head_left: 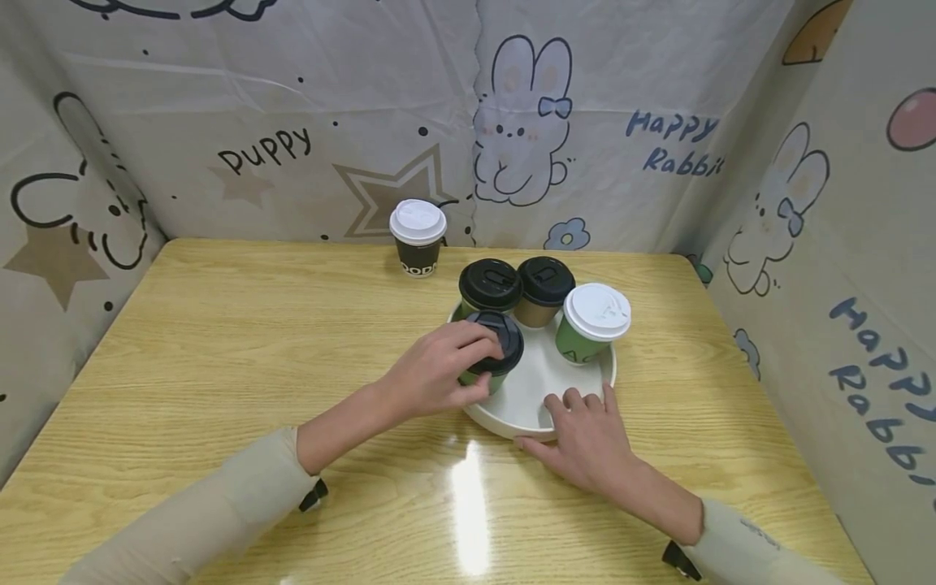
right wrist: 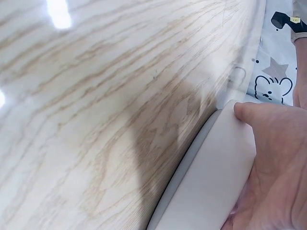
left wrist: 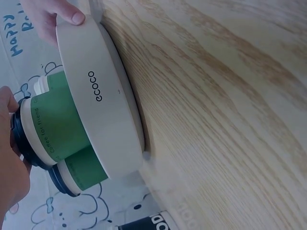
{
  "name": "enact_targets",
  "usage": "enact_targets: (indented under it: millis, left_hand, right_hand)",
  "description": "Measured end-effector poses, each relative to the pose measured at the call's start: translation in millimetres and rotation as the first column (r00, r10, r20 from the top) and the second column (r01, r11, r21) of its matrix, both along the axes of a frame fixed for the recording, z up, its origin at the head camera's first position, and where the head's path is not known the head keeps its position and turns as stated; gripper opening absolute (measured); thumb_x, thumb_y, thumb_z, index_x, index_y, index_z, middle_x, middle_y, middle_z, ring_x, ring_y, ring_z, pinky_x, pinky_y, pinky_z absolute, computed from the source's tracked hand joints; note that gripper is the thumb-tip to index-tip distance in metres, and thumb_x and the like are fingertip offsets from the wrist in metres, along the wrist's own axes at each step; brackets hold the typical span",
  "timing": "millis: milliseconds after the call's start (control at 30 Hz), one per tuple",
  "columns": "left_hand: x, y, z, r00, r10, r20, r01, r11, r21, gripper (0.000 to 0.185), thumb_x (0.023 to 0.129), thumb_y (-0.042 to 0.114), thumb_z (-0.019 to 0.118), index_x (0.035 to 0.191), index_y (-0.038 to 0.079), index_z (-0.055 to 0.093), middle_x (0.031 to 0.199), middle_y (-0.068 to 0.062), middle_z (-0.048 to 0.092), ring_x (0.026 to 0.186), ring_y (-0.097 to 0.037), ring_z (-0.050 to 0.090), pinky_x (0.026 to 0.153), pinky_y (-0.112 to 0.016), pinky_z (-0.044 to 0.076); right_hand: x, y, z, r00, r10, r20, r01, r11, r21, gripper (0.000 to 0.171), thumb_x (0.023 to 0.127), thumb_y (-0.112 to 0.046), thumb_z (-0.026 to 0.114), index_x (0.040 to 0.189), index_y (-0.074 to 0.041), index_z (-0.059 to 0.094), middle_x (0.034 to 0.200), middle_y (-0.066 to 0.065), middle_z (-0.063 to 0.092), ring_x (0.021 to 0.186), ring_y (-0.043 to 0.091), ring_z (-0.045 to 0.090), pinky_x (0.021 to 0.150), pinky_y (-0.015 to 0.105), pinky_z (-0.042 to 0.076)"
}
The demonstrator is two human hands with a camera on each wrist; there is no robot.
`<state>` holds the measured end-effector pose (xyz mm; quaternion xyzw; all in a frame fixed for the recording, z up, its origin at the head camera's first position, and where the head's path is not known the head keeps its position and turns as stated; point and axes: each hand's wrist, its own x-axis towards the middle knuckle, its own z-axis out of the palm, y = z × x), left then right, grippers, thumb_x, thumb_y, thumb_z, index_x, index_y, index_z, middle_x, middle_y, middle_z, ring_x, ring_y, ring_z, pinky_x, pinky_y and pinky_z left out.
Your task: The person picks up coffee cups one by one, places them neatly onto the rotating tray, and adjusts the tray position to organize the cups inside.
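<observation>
Green cup (head_left: 491, 370) gripped by left hand (head_left: 435, 370) fingers; right hand (head_left: 585, 435) clasps tray rim (head_left: 504, 422).

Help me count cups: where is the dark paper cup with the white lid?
In the head view, the dark paper cup with the white lid stands alone at the table's far edge, left of and behind the round white tray, outside it.
</observation>
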<state>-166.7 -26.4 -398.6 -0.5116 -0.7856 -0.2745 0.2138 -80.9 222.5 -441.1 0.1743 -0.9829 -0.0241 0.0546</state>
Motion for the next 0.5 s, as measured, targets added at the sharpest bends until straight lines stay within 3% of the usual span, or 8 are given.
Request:
enact_targets:
  millis: [333,500]
  left_hand:
    - [-1.6,-2.3,0.8,1.0,-0.022,0.011,0.022,1.0,0.017,0.019,0.082,0.012,0.07,0.1,0.009,0.07,0.109,-0.005,0.066,0.104,-0.02,0.06,0.097,-0.03,0.048]
    - [-2.9,-1.7,-1.7,1.0,-0.023,0.004,0.022,1.0,0.019,0.019,0.082,0.012,0.07,0.101,0.009,0.07,0.109,-0.005,0.066,0.104,-0.02,0.06,0.096,-0.031,0.049]
  right_hand:
    - [-0.8,1.4,3.3,1.0,-0.004,0.02,0.003,0.999,0.045,0.073,0.082,-0.077,0.057,0.11,-0.01,0.067,0.094,0.01,0.062,0.088,0.039,0.062,0.102,0.065,0.035]
    - [-3.3,7.5,1.0,0.999,0.021,-0.027,-0.019,0.999,0.045,0.075,0.079,-0.08,0.058,0.109,-0.012,0.069,0.093,0.008,0.063,0.09,0.038,0.062,0.099,0.06,0.04]
